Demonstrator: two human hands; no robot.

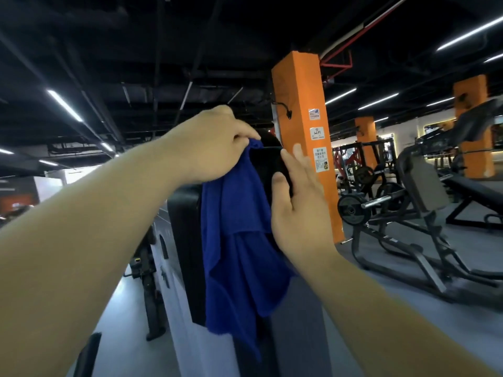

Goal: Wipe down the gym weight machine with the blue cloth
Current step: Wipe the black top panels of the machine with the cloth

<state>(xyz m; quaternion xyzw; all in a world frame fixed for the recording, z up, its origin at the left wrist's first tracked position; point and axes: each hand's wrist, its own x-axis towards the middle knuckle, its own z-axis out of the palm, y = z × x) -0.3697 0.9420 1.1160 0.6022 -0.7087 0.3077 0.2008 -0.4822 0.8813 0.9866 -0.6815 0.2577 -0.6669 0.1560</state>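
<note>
Pinching the top corner of the soft blue terry cloth (236,240) at the centre of the frame, we are holding it up with our left hand (215,142), whose fingers are curling tightly round the bunched fabric. The cloth is hanging down in loose folds towards the lower centre, draping against the tall black padded gym weight machine (185,240). Just right of centre, our right hand (296,202) is lying flat and wide, with its fingers stretching straight and its thumb resting on the machine's dark upper pad beside the cloth's right edge, gripping nothing. Behind that hand, a square orange padded pillar (302,104) carrying small white notices is standing right of centre, and a dark steel plate-loaded machine (408,213) is sitting on the grey floor (408,336) at the right of the frame.
</note>
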